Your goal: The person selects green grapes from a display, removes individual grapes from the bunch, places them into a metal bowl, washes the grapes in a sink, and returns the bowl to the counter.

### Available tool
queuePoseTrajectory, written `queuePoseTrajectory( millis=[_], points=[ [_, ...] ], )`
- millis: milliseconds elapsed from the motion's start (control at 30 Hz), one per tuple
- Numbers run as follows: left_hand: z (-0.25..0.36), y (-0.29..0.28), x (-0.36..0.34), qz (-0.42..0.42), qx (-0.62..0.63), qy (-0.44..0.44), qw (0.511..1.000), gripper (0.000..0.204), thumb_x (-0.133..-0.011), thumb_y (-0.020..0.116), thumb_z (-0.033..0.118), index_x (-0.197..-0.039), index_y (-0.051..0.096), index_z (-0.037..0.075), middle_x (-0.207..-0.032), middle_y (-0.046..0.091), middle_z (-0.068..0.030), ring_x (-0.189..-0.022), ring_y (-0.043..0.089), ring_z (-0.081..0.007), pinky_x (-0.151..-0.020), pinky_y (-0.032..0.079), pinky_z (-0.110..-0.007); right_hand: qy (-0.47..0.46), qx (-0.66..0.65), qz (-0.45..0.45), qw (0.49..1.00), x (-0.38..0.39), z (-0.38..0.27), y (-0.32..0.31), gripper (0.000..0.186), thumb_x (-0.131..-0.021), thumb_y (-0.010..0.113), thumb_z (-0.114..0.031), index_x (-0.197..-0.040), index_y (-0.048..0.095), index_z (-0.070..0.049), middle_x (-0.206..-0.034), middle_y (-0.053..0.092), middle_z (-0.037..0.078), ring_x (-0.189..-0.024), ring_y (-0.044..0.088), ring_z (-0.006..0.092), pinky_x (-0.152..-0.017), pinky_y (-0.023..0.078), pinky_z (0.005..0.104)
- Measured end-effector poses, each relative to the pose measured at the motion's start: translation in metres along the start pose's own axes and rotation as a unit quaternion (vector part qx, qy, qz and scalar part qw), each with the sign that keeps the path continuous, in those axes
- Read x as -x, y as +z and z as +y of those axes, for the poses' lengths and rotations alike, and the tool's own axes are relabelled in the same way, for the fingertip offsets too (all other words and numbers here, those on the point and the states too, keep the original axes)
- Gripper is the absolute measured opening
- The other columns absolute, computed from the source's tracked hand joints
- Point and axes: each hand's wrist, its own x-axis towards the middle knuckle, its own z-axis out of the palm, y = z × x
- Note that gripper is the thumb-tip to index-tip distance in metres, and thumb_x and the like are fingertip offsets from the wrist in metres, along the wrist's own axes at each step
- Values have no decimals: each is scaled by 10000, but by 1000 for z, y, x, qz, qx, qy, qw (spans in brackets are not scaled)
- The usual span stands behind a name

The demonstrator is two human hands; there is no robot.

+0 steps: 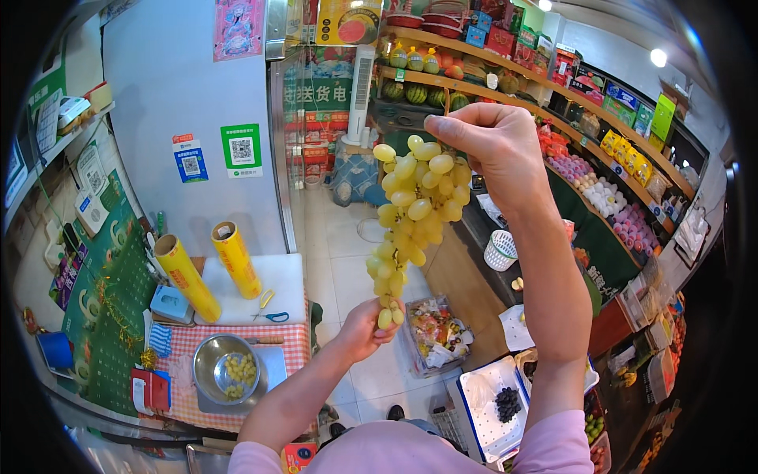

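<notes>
A long bunch of green-yellow grapes [414, 197] hangs upright in front of me. My right hand [485, 146] pinches its stem at the top, with the arm reaching up from the lower right. My left hand [365, 330] is closed at the bunch's bottom tip, thumb and fingers around the lowest grapes. Loose grapes of the same colour lie in a steel bowl [207, 363] at lower left, and dark grapes [508, 403] lie in a white tray [480, 423] at lower right.
A checked-cloth counter [184, 338] holds a white board [280, 284], two yellow film rolls [237, 261], scissors [268, 312] and a knife [262, 340]. A plastic bin of waste [438, 336] sits on the tiled floor. Fruit shelves [584, 166] line the right; a pale panel [181, 95] stands back left.
</notes>
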Motion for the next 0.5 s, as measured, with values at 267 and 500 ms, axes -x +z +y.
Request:
queuePoseTrajectory(
  millis=[267,500],
  points=[
    [-18,0,-13,12,0,-16,1000,293,-1051,394,279,-1040,559,37,-634,425,15,-475,328,-67,-434,257,-229,8,35,9,999,4,4,-22,280,-777,823,-270,-771,738,-3,-649,630,-9,-532,482,33,-482,334,208],
    [-32,-14,-25,74,-69,-53,993,333,-1058,433,341,-1042,587,46,-616,381,36,-481,292,-60,-432,222,-226,39,39,32,998,7,18,-47,224,-763,826,-183,-778,741,24,-707,673,39,-627,583,68,-564,438,218]
  ],
)
